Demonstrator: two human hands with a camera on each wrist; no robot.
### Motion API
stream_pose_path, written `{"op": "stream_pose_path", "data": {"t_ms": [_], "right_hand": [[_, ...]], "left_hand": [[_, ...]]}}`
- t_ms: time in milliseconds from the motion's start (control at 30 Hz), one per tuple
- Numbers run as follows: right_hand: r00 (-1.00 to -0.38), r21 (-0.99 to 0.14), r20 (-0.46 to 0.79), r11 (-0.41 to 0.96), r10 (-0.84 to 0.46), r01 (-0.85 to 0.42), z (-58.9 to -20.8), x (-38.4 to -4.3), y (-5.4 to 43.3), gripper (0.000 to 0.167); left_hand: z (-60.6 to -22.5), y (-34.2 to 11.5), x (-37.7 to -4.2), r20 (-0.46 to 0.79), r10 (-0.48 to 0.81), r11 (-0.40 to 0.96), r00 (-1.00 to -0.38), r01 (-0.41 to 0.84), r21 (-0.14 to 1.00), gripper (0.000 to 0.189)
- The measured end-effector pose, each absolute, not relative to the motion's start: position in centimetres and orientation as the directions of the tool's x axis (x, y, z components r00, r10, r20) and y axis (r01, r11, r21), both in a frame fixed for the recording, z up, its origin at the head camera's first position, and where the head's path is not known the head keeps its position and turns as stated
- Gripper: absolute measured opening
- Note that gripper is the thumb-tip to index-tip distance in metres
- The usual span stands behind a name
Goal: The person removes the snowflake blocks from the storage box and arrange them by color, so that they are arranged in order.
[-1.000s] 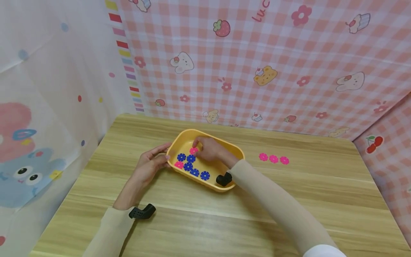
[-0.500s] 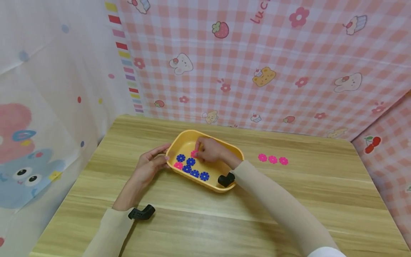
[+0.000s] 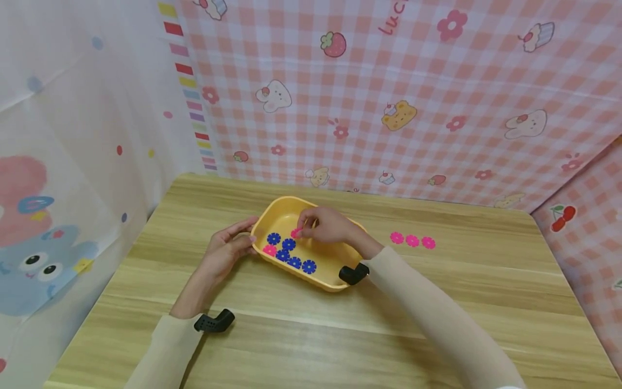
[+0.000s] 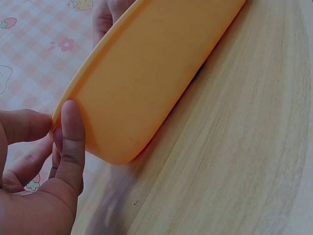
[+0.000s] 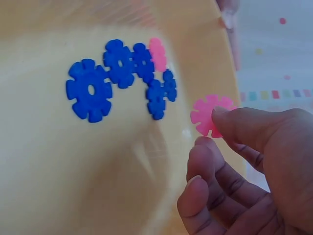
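A yellow plastic tray (image 3: 326, 263) sits on the wooden table. My left hand (image 3: 225, 253) grips its left end, with thumb and fingers on either side of the rim in the left wrist view. Over the tray, my right hand (image 3: 330, 226) pinches a pink snowflake disc (image 5: 201, 116) between thumb and fingers. Several blue snowflake discs (image 5: 89, 91) lie on the tray's floor, bunched toward the near left. Among them is another pink disc (image 5: 157, 55) by the tray wall.
Three pink snowflake discs (image 3: 412, 241) lie in a row on the table (image 3: 291, 346), right of the tray. A pink checked cloth (image 3: 369, 70) hangs behind the table, and a white patterned cloth (image 3: 87, 129) hangs at the left.
My right hand has lifted the pink disc slightly from among the blue ones and shifted a little to the right. My left hand keeps its hold on the tray.
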State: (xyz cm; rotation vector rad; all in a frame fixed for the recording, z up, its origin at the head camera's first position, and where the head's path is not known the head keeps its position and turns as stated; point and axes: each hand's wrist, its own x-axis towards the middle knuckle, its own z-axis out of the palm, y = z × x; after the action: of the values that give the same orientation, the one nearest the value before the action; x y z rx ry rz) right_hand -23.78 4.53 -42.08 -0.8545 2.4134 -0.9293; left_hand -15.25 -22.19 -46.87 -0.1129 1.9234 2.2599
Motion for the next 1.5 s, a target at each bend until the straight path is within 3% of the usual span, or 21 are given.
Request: {"op": "stream_pose_path", "data": {"t_ms": [233,733,1100,1500], "right_hand": [[-0.733,-0.765,-0.121,0.533,-0.67,-0.361,-41.1,-23.4,6.2,0.007],[-0.822,-0.823,0.007,0.463,-0.57,-0.328,-39.4,-21.9,9.8,0.015],[-0.888,-0.882,0.001,0.419,-0.46,-0.218,-39.8,-20.5,12.6,0.02],[-0.925,-0.892,0.019,0.411,-0.378,-0.186,-39.9,-19.1,15.6,0.026]], "left_hand": [[-46.8,-22.2,-15.2,-0.167,0.08,-0.151,-0.983,-0.177,0.972,0.053],[-46.9,-22.6,-15.0,-0.165,0.078,-0.166,-0.983,-0.176,0.97,0.055],[-46.9,-22.3,-15.2,-0.161,0.076,-0.17,-0.984,-0.172,0.97,0.053],[-46.8,-22.1,-15.2,-0.169,0.079,-0.178,-0.982,-0.181,0.967,0.053]]}}
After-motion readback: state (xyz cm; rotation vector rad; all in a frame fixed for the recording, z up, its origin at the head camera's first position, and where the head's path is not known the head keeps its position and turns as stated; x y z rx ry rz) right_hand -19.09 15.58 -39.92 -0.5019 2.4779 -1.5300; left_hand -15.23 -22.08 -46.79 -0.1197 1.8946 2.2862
